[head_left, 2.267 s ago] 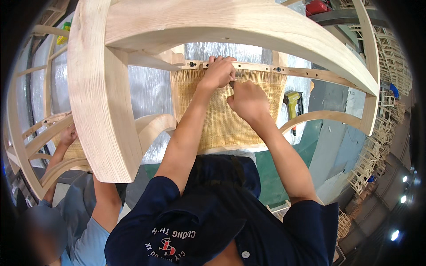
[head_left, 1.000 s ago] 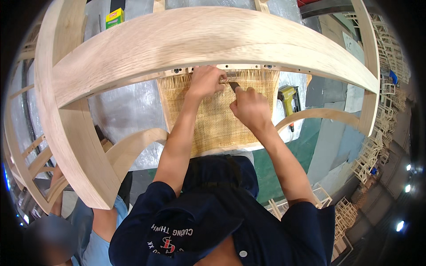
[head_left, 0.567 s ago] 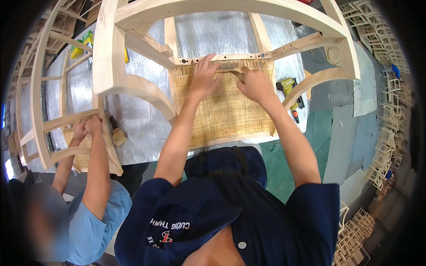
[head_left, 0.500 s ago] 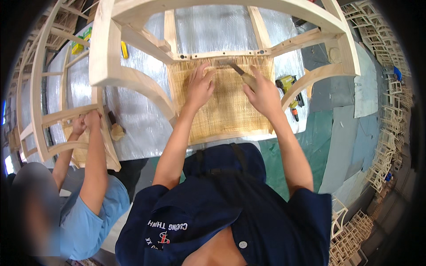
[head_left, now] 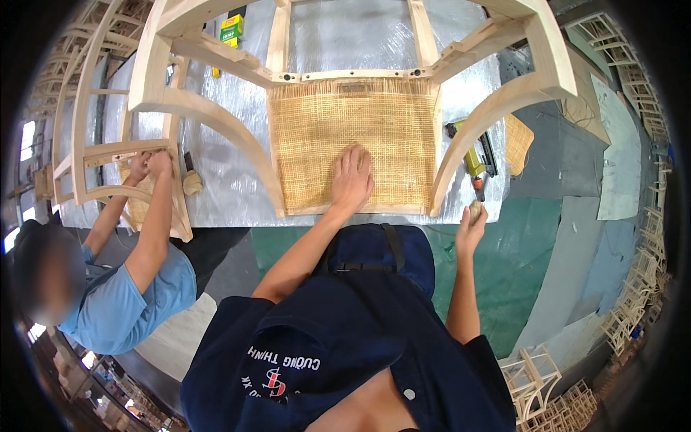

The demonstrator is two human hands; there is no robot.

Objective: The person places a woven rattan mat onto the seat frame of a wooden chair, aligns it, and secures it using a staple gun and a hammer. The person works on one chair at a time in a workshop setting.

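My left hand (head_left: 352, 178) rests flat on a woven cane panel (head_left: 317, 144), its fingers stretched out. The panel fills the seat opening of a pale wooden chair frame (head_left: 248, 144), which lies on the table before me. At the right front corner of the table, my right hand (head_left: 471, 225) is closed round the wooden handle of a flat-bladed tool (head_left: 476, 209), much like a chisel. Its dark blade points away from me. A small greyish strip (head_left: 354, 88) shows on the cane near the far rail (head_left: 353, 74).
A green air nailer (head_left: 475, 160) lies right of the frame. A loose cane piece (head_left: 519, 145) is beyond it. At left a co-worker (head_left: 140, 281) handles another chair frame (head_left: 126, 149); a similar tool (head_left: 192, 181) lies beside it. Yellow-green boxes (head_left: 231, 30) stand farther back.
My right hand has drawn the tool back from the panel's far edge to the table's right front corner. My left hand has slid nearer, to the panel's front middle.
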